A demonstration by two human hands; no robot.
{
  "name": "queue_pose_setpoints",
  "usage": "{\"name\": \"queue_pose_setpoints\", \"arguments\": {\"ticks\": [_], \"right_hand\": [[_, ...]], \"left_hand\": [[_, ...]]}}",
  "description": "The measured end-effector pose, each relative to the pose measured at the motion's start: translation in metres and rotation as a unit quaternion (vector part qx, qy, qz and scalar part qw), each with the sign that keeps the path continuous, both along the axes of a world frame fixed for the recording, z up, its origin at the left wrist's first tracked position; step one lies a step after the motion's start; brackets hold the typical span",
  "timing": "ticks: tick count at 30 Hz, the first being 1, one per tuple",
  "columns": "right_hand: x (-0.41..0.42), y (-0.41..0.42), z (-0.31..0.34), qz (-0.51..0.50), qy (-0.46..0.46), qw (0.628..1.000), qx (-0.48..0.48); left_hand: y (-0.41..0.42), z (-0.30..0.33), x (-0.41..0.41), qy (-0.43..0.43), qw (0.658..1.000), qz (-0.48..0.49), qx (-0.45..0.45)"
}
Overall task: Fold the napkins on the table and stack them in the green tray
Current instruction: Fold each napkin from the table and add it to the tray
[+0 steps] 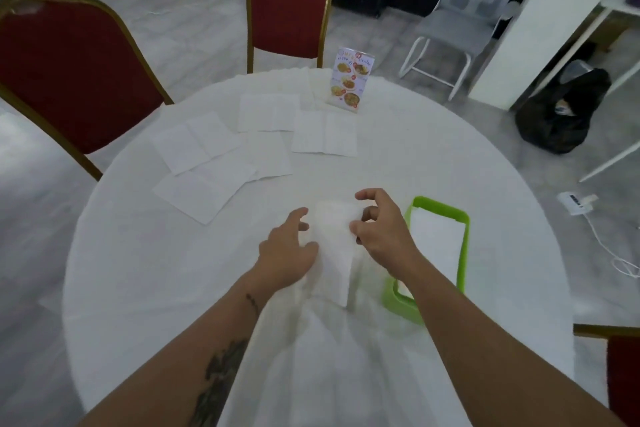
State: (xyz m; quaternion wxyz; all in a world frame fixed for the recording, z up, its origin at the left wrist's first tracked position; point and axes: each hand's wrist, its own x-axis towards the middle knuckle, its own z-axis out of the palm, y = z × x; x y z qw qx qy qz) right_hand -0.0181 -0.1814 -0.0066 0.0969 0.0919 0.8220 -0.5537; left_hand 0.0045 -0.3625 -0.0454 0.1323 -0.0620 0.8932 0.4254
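Note:
A folded white napkin (334, 250) lies lengthwise on the round white table (138, 253), between my two hands. My left hand (287, 250) rests on its left edge with thumb and fingers bent against the paper. My right hand (379, 225) pinches the napkin's upper right edge between thumb and curled fingers, the index finger raised. The green tray (464, 218) sits just to the right of my right hand and holds folded white napkins (434, 246). Several unfolded napkins (207, 163) lie spread over the far left and middle of the table.
A standing menu card (349, 80) is at the table's far edge. Two red chairs with gold frames (287, 7) stand behind the table, another red chair (620, 374) at lower right. A grey chair, a black bag and a white cable are on the floor at right.

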Motion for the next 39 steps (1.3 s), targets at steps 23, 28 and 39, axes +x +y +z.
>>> {"name": "queue_pose_setpoints", "arguments": {"ticks": [23, 28, 39], "right_hand": [[0.023, 0.121, 0.010, -0.112, 0.027, 0.932, 0.343], [0.051, 0.110, -0.010, 0.051, 0.070, 0.884, 0.459], [0.032, 0.095, 0.012, 0.075, 0.083, 0.895, 0.431]], "left_hand": [[0.128, 0.025, 0.013, 0.110, 0.937, -0.296, -0.147], [0.128, 0.021, 0.016, 0.082, 0.937, -0.287, -0.183], [0.103, 0.022, 0.011, 0.130, 0.987, -0.089, 0.024]]}}
